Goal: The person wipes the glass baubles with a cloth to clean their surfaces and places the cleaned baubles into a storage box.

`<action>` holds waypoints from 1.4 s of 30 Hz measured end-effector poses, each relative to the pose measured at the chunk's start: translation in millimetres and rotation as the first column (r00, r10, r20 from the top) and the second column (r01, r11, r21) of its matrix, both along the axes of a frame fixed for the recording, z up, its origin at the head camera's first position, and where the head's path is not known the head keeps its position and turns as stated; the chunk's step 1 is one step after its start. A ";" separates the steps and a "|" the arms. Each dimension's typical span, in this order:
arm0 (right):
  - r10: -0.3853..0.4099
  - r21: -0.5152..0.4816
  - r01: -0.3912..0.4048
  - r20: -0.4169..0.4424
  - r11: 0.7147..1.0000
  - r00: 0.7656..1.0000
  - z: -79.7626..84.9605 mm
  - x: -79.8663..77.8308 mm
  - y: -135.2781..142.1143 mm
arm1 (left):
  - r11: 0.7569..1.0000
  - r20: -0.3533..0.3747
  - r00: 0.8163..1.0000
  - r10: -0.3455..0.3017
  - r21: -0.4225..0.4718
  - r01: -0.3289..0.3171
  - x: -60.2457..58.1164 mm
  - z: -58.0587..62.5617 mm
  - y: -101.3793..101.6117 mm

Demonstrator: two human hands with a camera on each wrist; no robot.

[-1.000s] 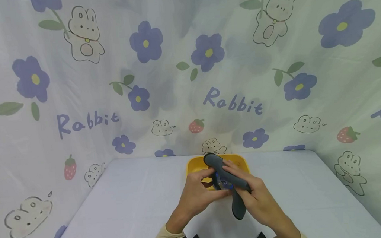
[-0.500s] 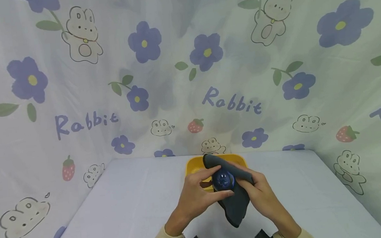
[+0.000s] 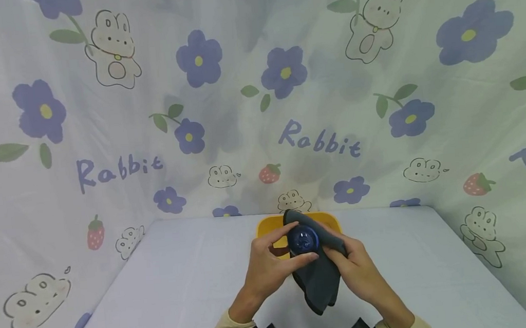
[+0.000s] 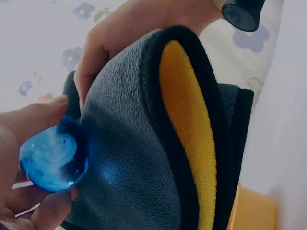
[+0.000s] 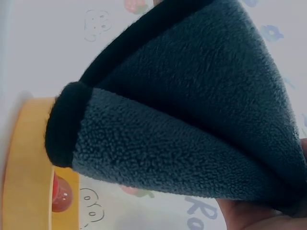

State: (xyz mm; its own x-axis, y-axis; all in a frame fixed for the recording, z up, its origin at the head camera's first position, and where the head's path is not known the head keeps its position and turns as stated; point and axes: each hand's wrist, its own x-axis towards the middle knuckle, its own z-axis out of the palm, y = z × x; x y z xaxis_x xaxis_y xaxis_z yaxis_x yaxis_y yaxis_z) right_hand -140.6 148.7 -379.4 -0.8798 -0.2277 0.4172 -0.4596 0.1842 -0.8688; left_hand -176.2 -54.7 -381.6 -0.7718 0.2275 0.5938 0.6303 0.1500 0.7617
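Observation:
Between the thumb and fingers of my left hand (image 3: 266, 269) I pinch a clear blue ball (image 3: 303, 239), glassy and shiny. My right hand (image 3: 356, 267) grips a dark grey plush towel (image 3: 321, 283) with black edging. Folded over, it hangs down behind the ball and to its right. In the left wrist view the towel (image 4: 129, 120) shows a yellow inner side at its fold, and the ball (image 4: 55, 155) sits right at its grey face. The right wrist view is mostly filled by the towel (image 5: 158, 139), which hides the ball there.
Behind the hands, on the white table (image 3: 184, 283), stands a yellow bin (image 3: 268, 226), partly covered by hands and towel. A red ball (image 5: 62, 195) shows inside it in the right wrist view. A printed curtain (image 3: 240, 109) closes off the back and sides.
The towel, which mostly covered the ball, has come off its near side and now hangs lower. The ball has shifted slightly left and up, in full view between the left fingers.

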 end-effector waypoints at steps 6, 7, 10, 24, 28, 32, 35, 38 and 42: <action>-0.022 0.034 0.021 0.027 0.999 0.999 4.3 5.1 -3.9 | 0.997 0.049 0.996 0.070 0.022 -0.071 1.1 2.9 0.4; -0.028 0.040 0.027 0.028 0.999 0.999 5.1 5.9 -4.3 | 0.997 0.051 0.996 0.074 0.022 -0.075 0.9 3.5 0.2; -0.045 0.050 0.043 0.036 0.998 0.998 7.1 7.8 -5.5 | 0.997 0.062 0.995 0.078 0.019 -0.079 0.0 5.1 -0.4; -0.113 0.129 0.127 -0.110 0.983 0.987 10.4 18.0 -8.1 | 0.997 0.136 0.987 0.080 -0.029 -0.077 -1.6 5.9 -3.5; -0.101 0.154 0.133 -0.200 0.979 0.975 8.8 19.1 -10.4 | 0.998 0.168 0.984 0.062 -0.040 -0.056 -1.8 5.7 -2.5; -0.094 0.198 0.152 -0.274 0.968 0.957 7.3 19.0 -12.6 | 0.997 0.163 0.986 0.043 -0.065 -0.033 -1.2 5.2 -2.1; -0.088 0.228 0.168 -0.322 0.959 0.943 5.6 18.0 -13.4 | 0.997 0.149 0.988 0.024 -0.076 -0.012 -0.4 5.2 -2.6; -0.083 0.256 0.189 -0.374 0.948 0.924 3.3 16.4 -13.4 | 0.996 0.132 0.991 0.004 -0.090 0.008 0.8 4.8 -2.9; -0.077 0.277 0.213 -0.430 0.937 0.899 1.5 13.7 -12.6 | 0.993 0.132 0.990 -0.051 -0.097 0.064 2.4 4.7 -1.6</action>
